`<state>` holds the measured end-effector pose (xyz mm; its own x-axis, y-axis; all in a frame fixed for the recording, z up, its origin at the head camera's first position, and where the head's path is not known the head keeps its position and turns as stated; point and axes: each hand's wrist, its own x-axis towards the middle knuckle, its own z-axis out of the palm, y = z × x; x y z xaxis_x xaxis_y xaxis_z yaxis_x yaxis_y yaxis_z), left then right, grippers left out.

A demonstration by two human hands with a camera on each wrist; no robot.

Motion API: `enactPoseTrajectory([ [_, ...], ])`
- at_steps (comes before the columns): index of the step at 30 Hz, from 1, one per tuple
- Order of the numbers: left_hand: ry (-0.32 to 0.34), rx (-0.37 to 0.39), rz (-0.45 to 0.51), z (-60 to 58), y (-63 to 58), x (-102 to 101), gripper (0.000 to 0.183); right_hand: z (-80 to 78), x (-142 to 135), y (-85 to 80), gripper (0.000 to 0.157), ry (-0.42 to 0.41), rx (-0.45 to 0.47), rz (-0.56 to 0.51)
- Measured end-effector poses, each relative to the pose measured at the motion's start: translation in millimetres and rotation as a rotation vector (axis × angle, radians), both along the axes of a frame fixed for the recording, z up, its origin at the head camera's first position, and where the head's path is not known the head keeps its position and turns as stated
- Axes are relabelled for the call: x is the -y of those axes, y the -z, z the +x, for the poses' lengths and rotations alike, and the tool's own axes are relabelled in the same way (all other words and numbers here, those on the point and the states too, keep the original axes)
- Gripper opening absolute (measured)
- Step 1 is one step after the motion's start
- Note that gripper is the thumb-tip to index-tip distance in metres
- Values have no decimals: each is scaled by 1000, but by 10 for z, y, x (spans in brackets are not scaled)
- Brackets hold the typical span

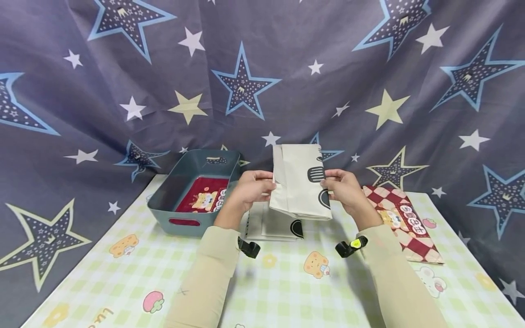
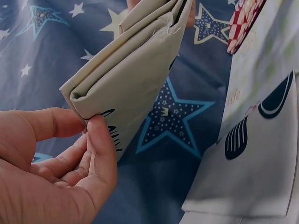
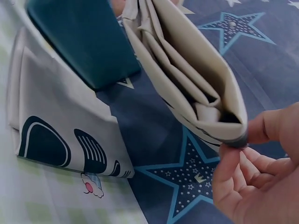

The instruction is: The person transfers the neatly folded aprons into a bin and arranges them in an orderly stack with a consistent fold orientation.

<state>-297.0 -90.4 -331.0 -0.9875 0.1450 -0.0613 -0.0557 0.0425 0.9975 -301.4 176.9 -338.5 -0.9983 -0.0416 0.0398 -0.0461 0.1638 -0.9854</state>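
Observation:
A folded cream cloth (image 1: 301,182) with black printed shapes is held up above the table, its layered folds seen edge-on in both wrist views. My left hand (image 1: 253,187) pinches its left edge between thumb and fingers. At the opposite edge, my right hand (image 1: 345,189) pinches it the same way, beside the black print. Below, a second folded cream cloth (image 1: 274,225) with similar black shapes lies on the table, partly hidden by the raised one. The left wrist view shows this lower cloth (image 2: 252,172) at right; the right wrist view has it (image 3: 70,107) at left.
A blue-green plastic bin (image 1: 174,228) stands at the back left, with a dark red cartoon-printed item (image 1: 205,196) inside. To the right lies a red-and-cream checked item (image 1: 404,223) with a cartoon patch. The green-checked tablecloth (image 1: 270,291) meets a star-patterned curtain (image 1: 295,100) behind.

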Motion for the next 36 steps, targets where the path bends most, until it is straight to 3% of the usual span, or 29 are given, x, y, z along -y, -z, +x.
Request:
enactPoseTrajectory([
  [13,3,-17,-123,19,-108,279,34,-31,268,-105,41,-39,-53,108],
  [22,10,-48,-173,22,-148,457,35,-57,431,-150,39,-79,-92,114],
  [29,26,-85,-226,94,-214,594,35,-42,563,-169,39,-88,-94,137],
  [36,-12,-96,-276,127,-243,733,36,-4,700,-192,38,-102,-95,84],
])
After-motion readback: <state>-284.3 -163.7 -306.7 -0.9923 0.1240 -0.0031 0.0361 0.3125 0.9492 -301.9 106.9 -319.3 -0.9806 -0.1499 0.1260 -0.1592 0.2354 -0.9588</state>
